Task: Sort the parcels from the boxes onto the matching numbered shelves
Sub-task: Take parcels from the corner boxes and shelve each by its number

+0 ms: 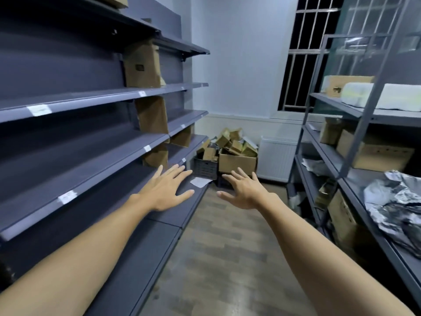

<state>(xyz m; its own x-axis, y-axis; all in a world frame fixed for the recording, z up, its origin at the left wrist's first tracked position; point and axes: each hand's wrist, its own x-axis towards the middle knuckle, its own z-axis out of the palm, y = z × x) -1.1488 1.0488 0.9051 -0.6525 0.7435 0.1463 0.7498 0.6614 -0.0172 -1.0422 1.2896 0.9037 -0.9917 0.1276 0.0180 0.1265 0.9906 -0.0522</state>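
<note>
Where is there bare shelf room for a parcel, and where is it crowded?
The left shelves are bare from the near end to the upright cardboard boxes. The right rack is crowded with cartons and silver mailers; parcels heap the far corner.

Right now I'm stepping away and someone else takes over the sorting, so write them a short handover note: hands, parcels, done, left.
Left hand and right hand: both open, empty, stretched forward down the aisle.
Parcels: heaped in a cardboard box and a black crate on the floor at the far wall.
Done: boxes and grey bags lie on the right rack; whether sorted, cannot tell.
Left: the heap needs carrying to the labelled shelves on the left; label numbers are unreadable.
</note>
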